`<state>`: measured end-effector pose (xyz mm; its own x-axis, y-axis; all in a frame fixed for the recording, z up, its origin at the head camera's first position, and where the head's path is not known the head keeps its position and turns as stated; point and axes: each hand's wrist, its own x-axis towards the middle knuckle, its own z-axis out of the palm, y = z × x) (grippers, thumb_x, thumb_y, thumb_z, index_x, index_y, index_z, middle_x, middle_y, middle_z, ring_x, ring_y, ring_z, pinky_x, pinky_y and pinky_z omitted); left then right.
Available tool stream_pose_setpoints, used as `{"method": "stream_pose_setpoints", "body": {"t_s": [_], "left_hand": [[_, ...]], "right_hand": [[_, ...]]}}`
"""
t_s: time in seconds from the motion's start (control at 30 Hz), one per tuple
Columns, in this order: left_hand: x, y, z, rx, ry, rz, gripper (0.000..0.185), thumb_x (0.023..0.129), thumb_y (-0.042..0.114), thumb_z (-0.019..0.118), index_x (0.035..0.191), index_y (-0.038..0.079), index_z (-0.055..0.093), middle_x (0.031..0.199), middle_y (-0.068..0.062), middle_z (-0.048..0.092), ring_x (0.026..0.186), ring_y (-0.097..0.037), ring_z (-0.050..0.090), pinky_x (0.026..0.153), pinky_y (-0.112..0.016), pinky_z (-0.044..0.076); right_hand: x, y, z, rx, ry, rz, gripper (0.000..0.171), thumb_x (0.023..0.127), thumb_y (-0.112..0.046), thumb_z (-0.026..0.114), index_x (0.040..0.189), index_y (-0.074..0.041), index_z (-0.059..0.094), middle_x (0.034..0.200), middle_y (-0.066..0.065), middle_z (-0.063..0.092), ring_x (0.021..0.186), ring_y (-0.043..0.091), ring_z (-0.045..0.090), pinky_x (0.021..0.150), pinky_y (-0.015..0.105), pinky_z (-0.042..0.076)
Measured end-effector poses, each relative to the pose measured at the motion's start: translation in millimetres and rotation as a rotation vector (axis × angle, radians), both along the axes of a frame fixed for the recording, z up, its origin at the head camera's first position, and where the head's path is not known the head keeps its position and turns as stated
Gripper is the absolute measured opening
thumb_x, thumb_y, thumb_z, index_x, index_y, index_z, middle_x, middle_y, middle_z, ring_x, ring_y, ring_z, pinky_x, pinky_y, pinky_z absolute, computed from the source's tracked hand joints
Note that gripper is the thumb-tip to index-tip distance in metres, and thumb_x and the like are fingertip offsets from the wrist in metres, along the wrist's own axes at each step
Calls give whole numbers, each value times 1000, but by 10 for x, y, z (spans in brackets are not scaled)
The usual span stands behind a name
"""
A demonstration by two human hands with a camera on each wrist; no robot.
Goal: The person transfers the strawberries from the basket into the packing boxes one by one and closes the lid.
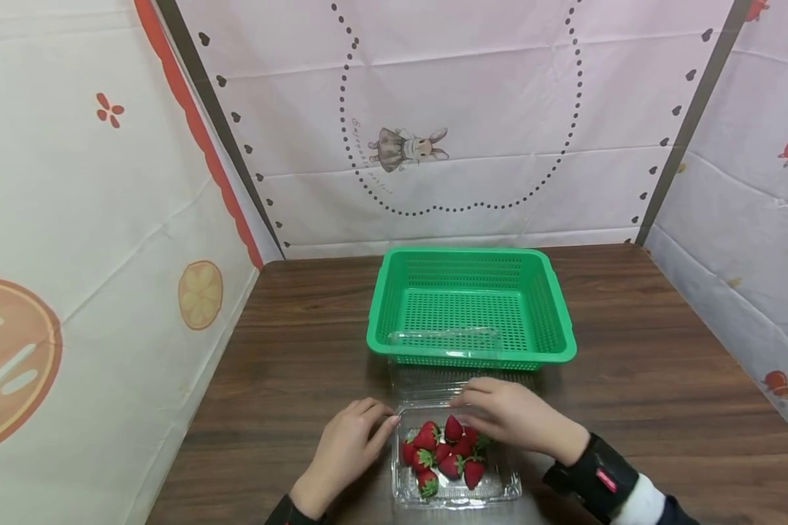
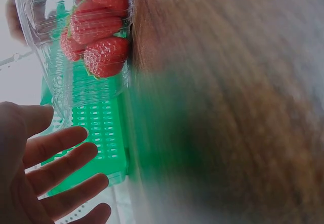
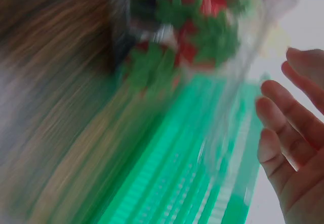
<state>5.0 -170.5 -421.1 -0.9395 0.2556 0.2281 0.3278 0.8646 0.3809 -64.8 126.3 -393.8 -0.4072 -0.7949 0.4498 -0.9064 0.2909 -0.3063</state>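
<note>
A person's two hands frame an open clear punnet of strawberries on a wooden table. The left hand rests at the punnet's left edge, fingers fairly straight and spread in the left wrist view, fingertips touching the rim, gripping nothing. The right hand lies over the far right corner, fingers loosely extended above the berries; whether a fingertip touches one cannot be told. The lid is folded back just beyond both hands, leaning on the near wall of a green basket. It looks like the opening step is done and picking is about to start; the next move would call for a light pinch on a top berry.
</note>
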Motion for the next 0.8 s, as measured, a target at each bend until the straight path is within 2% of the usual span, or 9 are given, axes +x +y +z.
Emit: {"method": "stream_pose_setpoints", "body": {"t_s": [0.07, 0.17, 0.23, 0.3, 0.43, 0.57, 0.8], "left_hand": [[3, 9, 7, 7, 1, 1, 20, 99, 37, 65, 100, 20, 76, 97, 9, 68, 94, -11, 64, 79, -36, 57], [10, 19, 6, 12, 26, -9, 18, 98, 35, 67, 98, 19, 76, 96, 9, 68, 92, -11, 64, 78, -36, 57], [21, 20, 2, 13, 48, -12, 16, 97, 33, 69, 97, 18, 76, 95, 8, 69, 92, -12, 64, 78, -36, 57], [31, 20, -6, 11, 66, -8, 15, 96, 31, 70, 96, 17, 76, 95, 7, 69, 92, -13, 65, 78, -37, 57], [35, 19, -15, 9, 79, 7, 16, 96, 31, 71, 95, 16, 76, 95, 6, 69, 92, -13, 65, 79, -37, 58], [16, 27, -14, 12, 72, 1, 17, 97, 32, 69, 95, 16, 75, 94, 7, 69, 91, -12, 65, 78, -37, 57], [-66, 29, -17, 6, 38, -1, 15, 97, 28, 70, 96, 13, 74, 94, 3, 69, 89, -14, 66, 74, -36, 58]], "right_hand": [[44, 179, -9, -83, -53, -120, 26, 87, -8, 79, 111, -17, 72, 102, -9, 66, 91, 5, 64, 76, 22, 55], [126, 384, -63, -181, -174, -323, 22, 87, -8, 79, 106, -17, 72, 96, -14, 64, 81, 1, 62, 67, 23, 54], [172, 461, -113, -198, -262, -430, 17, 90, -13, 78, 105, -17, 73, 91, -17, 61, 75, -2, 57, 62, 22, 52], [200, 489, -165, -169, -338, -489, 17, 93, -20, 75, 109, -15, 73, 87, -19, 59, 71, -4, 54, 59, 22, 50], [233, 467, -255, -118, -482, -500, 31, 96, -29, 71, 121, -9, 71, 84, -15, 64, 71, -2, 57, 62, 23, 52], [243, 442, -304, -144, -591, -507, 38, 96, -29, 71, 125, -5, 69, 87, -9, 70, 74, 1, 62, 65, 25, 55], [184, 397, -333, -180, -681, -548, 37, 95, -30, 72, 125, -7, 69, 92, -4, 73, 79, 6, 67, 71, 27, 57]]}}
